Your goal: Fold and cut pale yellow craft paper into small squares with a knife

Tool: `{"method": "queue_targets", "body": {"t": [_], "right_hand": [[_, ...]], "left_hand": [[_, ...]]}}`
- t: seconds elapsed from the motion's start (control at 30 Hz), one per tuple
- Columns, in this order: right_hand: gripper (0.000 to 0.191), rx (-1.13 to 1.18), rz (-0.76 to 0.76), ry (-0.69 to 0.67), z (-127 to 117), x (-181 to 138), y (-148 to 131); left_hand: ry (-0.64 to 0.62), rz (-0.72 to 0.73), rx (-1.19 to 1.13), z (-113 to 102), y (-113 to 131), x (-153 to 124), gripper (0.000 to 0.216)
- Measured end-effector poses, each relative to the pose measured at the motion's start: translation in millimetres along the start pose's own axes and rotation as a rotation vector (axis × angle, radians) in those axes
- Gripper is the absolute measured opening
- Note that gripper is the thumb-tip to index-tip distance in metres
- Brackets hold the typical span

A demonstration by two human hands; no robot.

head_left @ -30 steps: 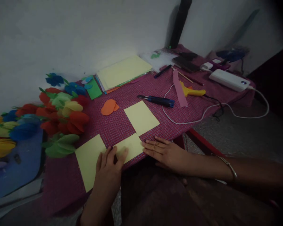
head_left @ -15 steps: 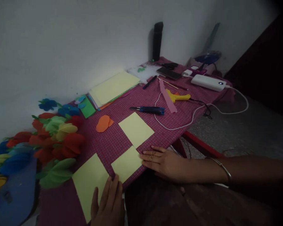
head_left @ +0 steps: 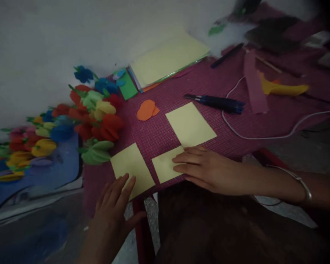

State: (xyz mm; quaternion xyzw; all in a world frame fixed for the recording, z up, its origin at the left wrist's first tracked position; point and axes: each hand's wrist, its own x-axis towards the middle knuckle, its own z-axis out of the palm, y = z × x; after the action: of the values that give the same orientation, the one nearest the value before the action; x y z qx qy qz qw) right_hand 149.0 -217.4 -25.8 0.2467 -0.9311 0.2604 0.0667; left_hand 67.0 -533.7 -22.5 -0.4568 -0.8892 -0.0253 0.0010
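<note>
Three pale yellow paper pieces lie on the checked purple-red tablecloth [head_left: 151, 139]. My left hand [head_left: 112, 209] is open, its fingertips over the lower edge of the left yellow paper [head_left: 133, 165]. Fingers stretched out, my right hand [head_left: 209, 167] rests on the right part of the middle yellow paper [head_left: 163, 165] and hides some of it. Just above sits the third yellow paper [head_left: 191, 123], its lower corner by my right fingers. Beyond it is a blue and black utility knife [head_left: 217, 102]. Orange paper cutouts [head_left: 147, 110] lie to the left of the knife.
Colourful paper flowers [head_left: 99, 117] crowd the left side, some on a blue surface [head_left: 68, 170]. A stack of paper sheets [head_left: 167, 60] lies against the wall. At right are a pink paper strip [head_left: 254, 82], a yellow glue gun [head_left: 286, 88] and a white cable [head_left: 264, 138].
The view has swung left and down, so things appear shifted up and right. My left hand has moved to the lower edge of the left paper; my right hand reaches further over the middle one.
</note>
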Motion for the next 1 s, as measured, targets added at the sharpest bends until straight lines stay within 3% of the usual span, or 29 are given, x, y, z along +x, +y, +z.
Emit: {"method": "queue_targets", "body": {"t": [0.1, 0.27, 0.5, 0.63, 0.8, 0.9, 1.0], "right_hand": [[0.027, 0.048, -0.101, -0.081, 16.7, 24.6, -17.1], [0.032, 0.026, -0.147, -0.155, 24.4, 58.8, -25.9], [0.054, 0.01, -0.112, -0.211, 32.4, 71.4, -22.7], [0.066, 0.02, -0.145, -0.256, 34.1, 78.0, -20.1], [0.075, 0.057, -0.118, -0.308, 30.2, 83.1, -17.5], [0.076, 0.094, -0.127, -0.296, 30.3, 84.6, -19.3], [0.064, 0.189, -0.081, -0.187, 34.9, 83.3, -24.2]], "left_hand": [[-0.087, -0.027, -0.006, 8.2, -8.2, -24.5, 0.065], [0.163, 0.017, -0.218, 23.3, -24.5, -25.4, 0.035], [0.267, 0.021, -0.199, 31.9, -28.4, -24.0, 0.039], [0.217, 0.034, -0.138, 32.8, -25.6, -23.9, 0.048], [0.257, 0.082, -0.287, 31.5, -37.3, -22.1, 0.028], [0.32, -0.002, -0.409, 27.7, -38.0, -20.9, 0.018], [0.312, -0.119, -0.458, 21.1, -25.6, -23.1, 0.015]]}}
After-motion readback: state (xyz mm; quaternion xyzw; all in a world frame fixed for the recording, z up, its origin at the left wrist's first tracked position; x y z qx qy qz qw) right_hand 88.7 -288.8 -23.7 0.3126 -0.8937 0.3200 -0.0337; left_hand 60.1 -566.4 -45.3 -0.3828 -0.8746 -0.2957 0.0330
